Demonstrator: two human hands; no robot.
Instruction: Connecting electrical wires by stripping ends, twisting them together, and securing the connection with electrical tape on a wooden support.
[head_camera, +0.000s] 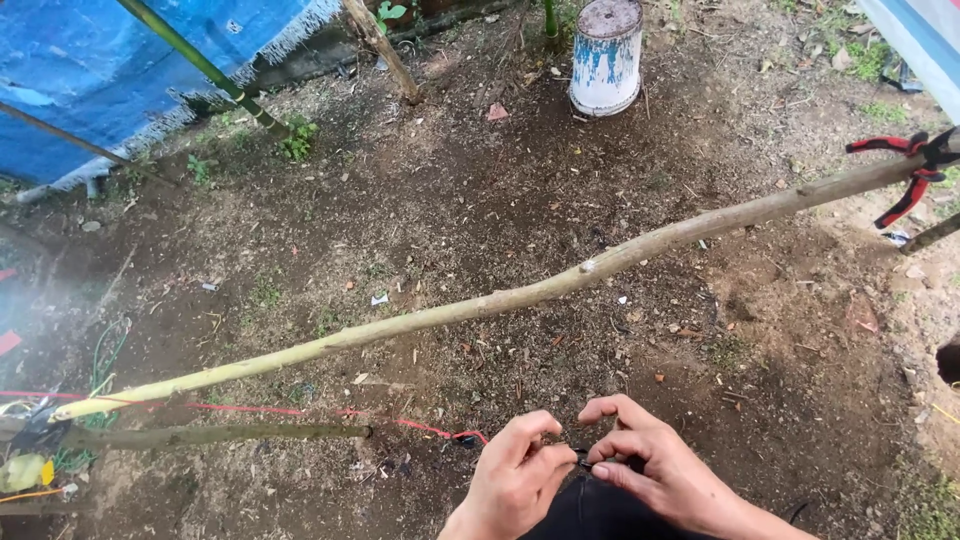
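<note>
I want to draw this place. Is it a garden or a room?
Outdoors, probably a yard or garden work spot. The ground is bare dirt with weeds, a long stick stretches across it, a blue tarp hangs at the edge, and an old bucket stands upside down.

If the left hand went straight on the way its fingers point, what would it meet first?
The left hand points right, so it would meet the right hand at once: their fingertips already pinch a small dark thing between them.
</note>
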